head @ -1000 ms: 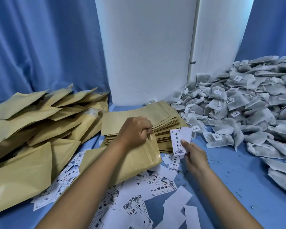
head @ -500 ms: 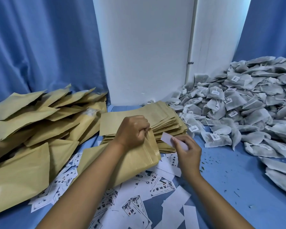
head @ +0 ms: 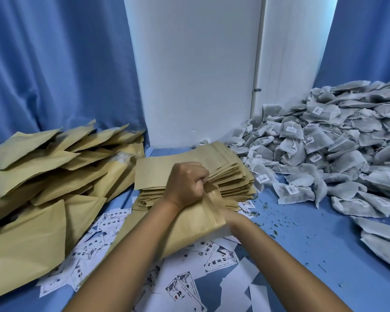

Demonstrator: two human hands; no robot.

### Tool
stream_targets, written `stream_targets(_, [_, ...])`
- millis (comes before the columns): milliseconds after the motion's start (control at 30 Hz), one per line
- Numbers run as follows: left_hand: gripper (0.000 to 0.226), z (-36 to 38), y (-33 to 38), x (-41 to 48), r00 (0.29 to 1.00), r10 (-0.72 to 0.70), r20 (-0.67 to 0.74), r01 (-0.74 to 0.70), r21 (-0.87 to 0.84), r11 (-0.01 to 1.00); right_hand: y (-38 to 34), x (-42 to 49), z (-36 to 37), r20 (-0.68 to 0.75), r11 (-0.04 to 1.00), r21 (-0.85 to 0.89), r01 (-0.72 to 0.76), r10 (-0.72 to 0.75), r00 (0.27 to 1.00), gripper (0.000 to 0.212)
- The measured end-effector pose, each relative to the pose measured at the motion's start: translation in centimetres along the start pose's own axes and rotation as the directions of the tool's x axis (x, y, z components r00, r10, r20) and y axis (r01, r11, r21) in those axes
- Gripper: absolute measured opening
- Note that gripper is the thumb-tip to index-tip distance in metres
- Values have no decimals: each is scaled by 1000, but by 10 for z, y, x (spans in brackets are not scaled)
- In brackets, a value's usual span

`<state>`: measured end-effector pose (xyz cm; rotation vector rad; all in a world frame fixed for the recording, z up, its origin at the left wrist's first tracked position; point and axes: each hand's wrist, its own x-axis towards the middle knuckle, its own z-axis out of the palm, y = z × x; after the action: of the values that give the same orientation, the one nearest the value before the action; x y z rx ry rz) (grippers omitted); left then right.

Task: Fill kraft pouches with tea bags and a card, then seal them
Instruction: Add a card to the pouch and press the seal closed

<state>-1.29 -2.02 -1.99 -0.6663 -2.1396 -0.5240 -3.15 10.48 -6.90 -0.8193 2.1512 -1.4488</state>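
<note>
Card: half a second ago it was out in the right hand's fingertips beside the pouch mouth; now it's gone from sight, most likely carried down inside.
Right hand: buried in the pouch (head: 189,224) past the wrist, only the forearm showing, so I cannot tell how its fingers lie or whether they hold the card.
Left hand (head: 186,183): fist clenched on the pouch's top lip, pulling the mouth open, just as a second back.
Pouch: lying near the worktop's front middle, on the loose cards (head: 218,255), its mouth against the flat stack (head: 189,163).
Meaning: the card step looks all but done; pull the hand out, then press the seal.
Tea bags: big heap (head: 336,149) along the right edge; whether this pouch has its share I can't see.
Filled pouches (head: 43,176): piled along the left edge.
Watch for: the card snagging on the way out.
</note>
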Motion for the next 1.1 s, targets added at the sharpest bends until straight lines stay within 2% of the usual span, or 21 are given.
stream_targets(33, [17, -2, -2, 0, 1000, -12, -15, 12, 7, 1000, 2, -1, 0, -126, 989, 52, 136, -129, 984, 34])
stream_targets(67, [17, -3, -3, 0, 1000, -2, -15, 3, 19, 1000, 11, 1, -3, -397, 949, 84, 305, -249, 884, 28])
stream_targets(100, [18, -3, -2, 1, 1000, 20, -9, -20, 36, 999, 16, 0, -6, -644, 911, 32, 410, -295, 706, 20])
stream_targets(133, [18, -1, 0, 1, 999, 45, -1, -45, 48, 998, 20, 2, -10, -774, 899, 14, 438, -268, 574, 12])
stream_targets(167, [18, 0, 3, 1, 997, 73, 11, -73, 54, 996, 17, 3, -14, -807, 913, 29, 406, -218, 549, 4])
stream_targets(233, [17, 5, 10, 3, 991, 128, 40, -130, 46, 990, 9, 12, -21, -608, 973, 176, 149, -11, 794, 14])
stream_targets(300, [15, 9, 14, 4, 984, 162, 72, -164, 34, 986, 0, 17, -25, -372, 992, 128, -16, 64, 926, 28])
stream_targets(367, [15, 11, 17, 4, 980, 177, 90, -181, 47, 982, -9, 22, -28, -295, 986, 167, 2, 48, 954, 34])
stream_targets(433, [14, 8, 21, 6, 969, 220, 111, -231, 102, 967, -16, 23, -32, -225, 941, 339, -17, 98, 969, 33])
stream_targets(533, [13, 3, 25, 14, 956, 212, 203, -266, 293, 918, -26, 30, -40, -229, 740, 671, 43, 152, 962, 30])
stream_targets(600, [33, 0, 20, 18, 989, 77, 130, -123, 396, 910, -33, 39, -48, -287, 595, 791, 145, 150, 946, 21])
stream_targets(667, [56, 0, 14, 12, 985, -163, -47, 166, 475, 864, -34, 49, -58, -373, 468, 854, 226, 248, 894, 33])
stream_targets(733, [74, 2, 6, -2, 846, -480, -232, 532, 439, 724, -29, 50, -62, -427, 369, 885, 285, 394, 814, 39])
stream_targets(800, [91, 7, -2, -21, 502, -821, -272, 863, 85, 499, -18, 48, -63, -461, 309, 885, 348, 489, 741, 36])
stream_targets(833, [93, 11, -4, -30, 291, -946, -145, 925, -208, 317, -11, 49, -62, -464, 301, 885, 355, 520, 717, 34])
stream_targets(867, [86, 15, -5, -38, 138, -986, 93, 864, -498, 74, -4, 49, -61, -461, 296, 887, 354, 543, 702, 32])
stream_targets(900, [70, 20, -5, -45, 95, -925, 369, 709, -677, -197, 4, 51, -59, -455, 289, 891, 351, 567, 687, 28])
stream_targets(933, [53, 26, -4, -51, 132, -814, 566, 542, -729, -419, 11, 51, -56, -444, 282, 896, 344, 590, 674, 24])
stream_targets(967, [40, 33, -3, -57, 177, -740, 649, 414, -731, -543, 17, 52, -52, -436, 278, 900, 336, 603, 668, 22])
stream_targets(1033, [35, 46, -3, -63, 209, -723, 659, 343, -742, -576, 26, 52, -45, -422, 316, 905, 283, 601, 679, 17])
stream_targets(1100, [36, 53, -4, -63, 190, -749, 635, 377, -752, -541, 33, 52, -43, -447, 441, 876, 195, 591, 671, 15])
